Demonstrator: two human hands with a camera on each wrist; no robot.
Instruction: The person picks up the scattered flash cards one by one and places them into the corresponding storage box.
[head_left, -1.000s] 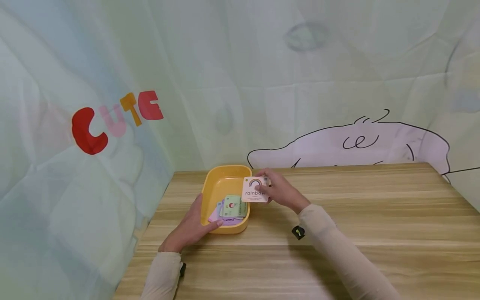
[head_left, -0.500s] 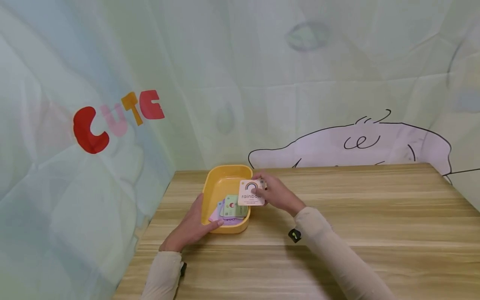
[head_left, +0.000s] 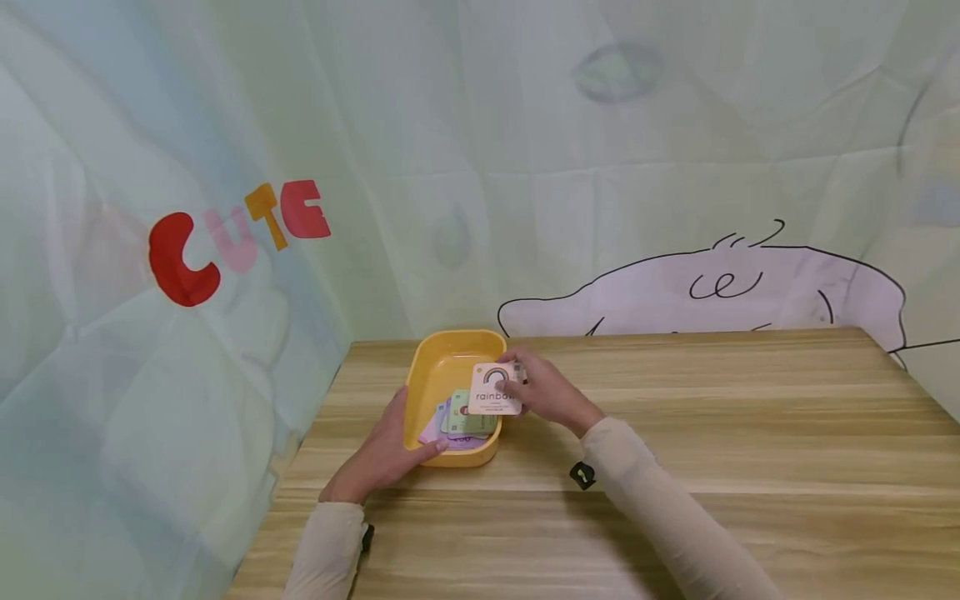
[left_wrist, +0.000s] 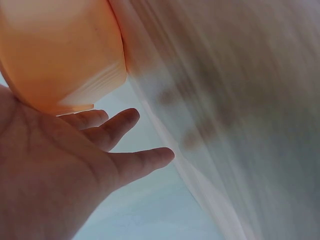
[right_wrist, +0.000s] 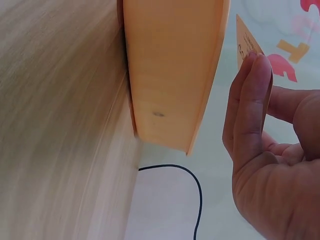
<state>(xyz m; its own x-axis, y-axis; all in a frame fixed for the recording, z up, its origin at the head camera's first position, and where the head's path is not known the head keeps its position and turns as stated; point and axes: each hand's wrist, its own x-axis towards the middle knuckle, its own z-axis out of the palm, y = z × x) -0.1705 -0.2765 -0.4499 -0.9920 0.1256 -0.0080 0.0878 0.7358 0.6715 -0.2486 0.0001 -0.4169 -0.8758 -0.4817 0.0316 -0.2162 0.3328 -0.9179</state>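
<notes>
A yellow plastic bin (head_left: 422, 367) stands on the table with several coloured cards (head_left: 459, 425) in its near end, a green one on top. My left hand (head_left: 382, 450) holds the bin's near left side, thumb over the rim; in the left wrist view its fingers (left_wrist: 115, 130) stretch along the outside of the orange-looking wall (left_wrist: 65, 55). My right hand (head_left: 551, 390) pinches a white rainbow card (head_left: 486, 402) between thumb and fingers, above the bin's right rim. The right wrist view shows this card (right_wrist: 245, 42) edge-on, apart from the bin wall (right_wrist: 167, 70).
The wood-grain table (head_left: 712, 433) stretches to the right and towards the front. A pale printed curtain (head_left: 450, 167) hangs behind and along the left, with the letters CUTE (head_left: 303, 210) and a cartoon drawing (head_left: 622, 304) on it.
My right hand has moved left and slightly nearer, bringing the rainbow card farther over the bin and partly covering the green card. My left hand and the bin stay nearly in place.
</notes>
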